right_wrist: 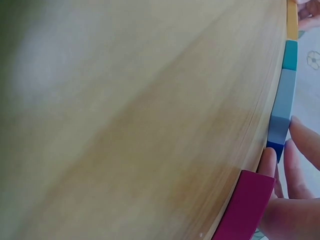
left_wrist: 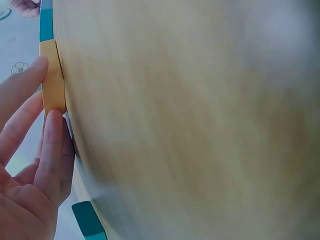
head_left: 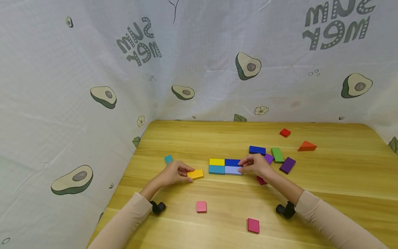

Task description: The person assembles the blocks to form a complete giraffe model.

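Note:
My left hand (head_left: 174, 173) pinches a yellow-orange rectangular block (head_left: 195, 174) between thumb and fingers, left of a two-by-two group. That group has a yellow block (head_left: 216, 162) and a dark blue block (head_left: 232, 162) behind, with a teal block (head_left: 216, 169) and a light blue block (head_left: 233, 170) in front, edges together. At its right end, my right hand (head_left: 257, 166) rests its fingertips on the dark and light blue blocks. The right wrist view shows a fingertip on the light blue block (right_wrist: 283, 102) and a magenta block (right_wrist: 244, 207) close beside the hand.
A small teal block (head_left: 168, 159) lies behind my left hand. Nearer me are a pink block (head_left: 201, 206) and a crimson block (head_left: 253, 225). Around and behind the right hand lie blue (head_left: 257, 149), green (head_left: 277, 155) and purple (head_left: 287, 165) blocks, a red piece (head_left: 285, 132) and an orange triangle (head_left: 307, 146).

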Action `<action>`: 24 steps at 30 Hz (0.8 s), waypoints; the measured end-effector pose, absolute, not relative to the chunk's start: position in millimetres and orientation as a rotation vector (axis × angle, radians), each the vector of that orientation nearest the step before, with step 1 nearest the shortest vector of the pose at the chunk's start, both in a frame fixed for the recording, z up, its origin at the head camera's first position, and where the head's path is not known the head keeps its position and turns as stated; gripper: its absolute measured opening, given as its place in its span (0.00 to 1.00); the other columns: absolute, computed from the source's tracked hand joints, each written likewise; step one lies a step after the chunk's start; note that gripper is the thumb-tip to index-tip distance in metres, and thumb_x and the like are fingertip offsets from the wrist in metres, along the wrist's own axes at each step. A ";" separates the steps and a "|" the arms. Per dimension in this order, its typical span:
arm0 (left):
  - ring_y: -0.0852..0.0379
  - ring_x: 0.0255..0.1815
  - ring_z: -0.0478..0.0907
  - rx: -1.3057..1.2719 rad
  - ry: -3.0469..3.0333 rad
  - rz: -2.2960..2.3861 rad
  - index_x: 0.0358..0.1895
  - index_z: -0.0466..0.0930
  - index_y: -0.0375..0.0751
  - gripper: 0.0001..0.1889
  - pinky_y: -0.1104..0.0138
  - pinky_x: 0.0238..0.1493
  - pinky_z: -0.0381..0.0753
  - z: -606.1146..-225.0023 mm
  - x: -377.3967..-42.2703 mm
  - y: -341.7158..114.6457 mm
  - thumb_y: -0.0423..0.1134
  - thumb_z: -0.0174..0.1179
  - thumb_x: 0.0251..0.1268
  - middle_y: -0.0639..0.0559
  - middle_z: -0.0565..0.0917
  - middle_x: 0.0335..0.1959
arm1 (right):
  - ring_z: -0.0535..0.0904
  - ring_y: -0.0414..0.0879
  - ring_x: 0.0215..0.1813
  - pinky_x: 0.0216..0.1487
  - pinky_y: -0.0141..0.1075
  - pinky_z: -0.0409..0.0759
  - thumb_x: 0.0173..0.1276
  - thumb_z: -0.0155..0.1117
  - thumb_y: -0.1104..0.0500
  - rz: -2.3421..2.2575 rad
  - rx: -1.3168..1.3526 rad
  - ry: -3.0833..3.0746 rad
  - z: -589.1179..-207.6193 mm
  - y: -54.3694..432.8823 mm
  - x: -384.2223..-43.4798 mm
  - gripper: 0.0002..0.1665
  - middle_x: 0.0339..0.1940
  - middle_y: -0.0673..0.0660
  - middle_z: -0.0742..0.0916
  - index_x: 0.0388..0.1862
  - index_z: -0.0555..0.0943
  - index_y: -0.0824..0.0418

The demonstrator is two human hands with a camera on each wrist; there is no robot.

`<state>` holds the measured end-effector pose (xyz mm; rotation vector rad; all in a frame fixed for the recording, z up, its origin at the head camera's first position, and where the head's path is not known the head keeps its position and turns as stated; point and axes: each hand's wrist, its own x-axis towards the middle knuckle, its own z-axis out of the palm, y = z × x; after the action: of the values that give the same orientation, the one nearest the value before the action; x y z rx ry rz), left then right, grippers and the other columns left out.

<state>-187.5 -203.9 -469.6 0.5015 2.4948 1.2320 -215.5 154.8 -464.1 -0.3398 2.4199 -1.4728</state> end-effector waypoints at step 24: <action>0.57 0.45 0.82 0.644 2.376 1.251 0.56 0.85 0.36 0.22 0.70 0.45 0.83 -468.4 -167.0 -188.6 0.32 0.73 0.57 0.46 0.81 0.44 | 0.78 0.48 0.37 0.35 0.27 0.78 0.59 0.75 0.69 -1.533 -0.346 2.359 -464.5 155.2 -217.4 0.15 0.33 0.59 0.85 0.43 0.84 0.75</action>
<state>-167.0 -188.6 -468.4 0.6441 2.3759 1.2508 -217.4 155.2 -464.5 -0.3457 2.3590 -1.5332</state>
